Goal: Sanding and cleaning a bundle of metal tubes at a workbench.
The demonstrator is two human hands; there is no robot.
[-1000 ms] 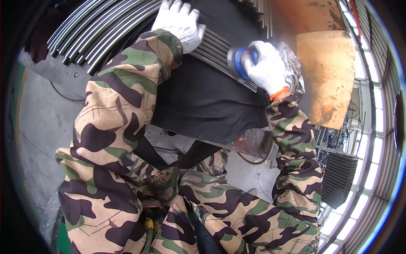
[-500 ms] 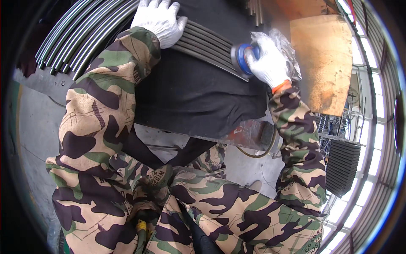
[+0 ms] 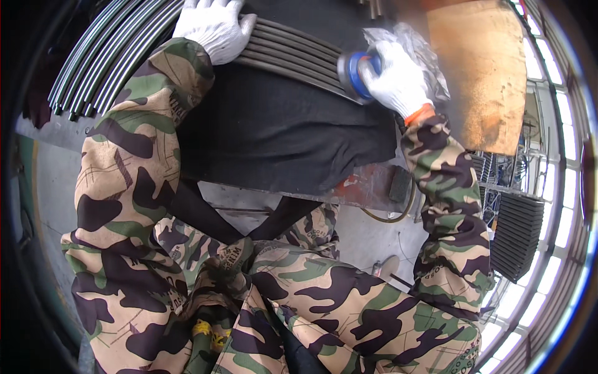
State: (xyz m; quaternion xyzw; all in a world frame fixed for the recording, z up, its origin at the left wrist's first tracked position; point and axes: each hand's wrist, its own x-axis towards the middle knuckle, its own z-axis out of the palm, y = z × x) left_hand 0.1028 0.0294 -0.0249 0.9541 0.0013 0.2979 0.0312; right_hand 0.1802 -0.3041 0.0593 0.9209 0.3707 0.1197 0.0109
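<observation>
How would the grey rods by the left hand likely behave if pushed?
The rods look round, so without the left hand they could well roll sideways. Their metallic sheen suggests they are stiff. The creased black cloth beneath may add a little drag.

Dull grey metal rods (image 3: 293, 55), straight, side by side in a flat row on black cloth (image 3: 280, 131). Blue round hand tool (image 3: 355, 76), grey-rimmed, blurred, at rods' right ends.

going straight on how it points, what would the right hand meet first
Past the blue tool in the right hand, the way over black cloth looks free to the top edge, though rod ends lie close; depth is unclear.
</observation>
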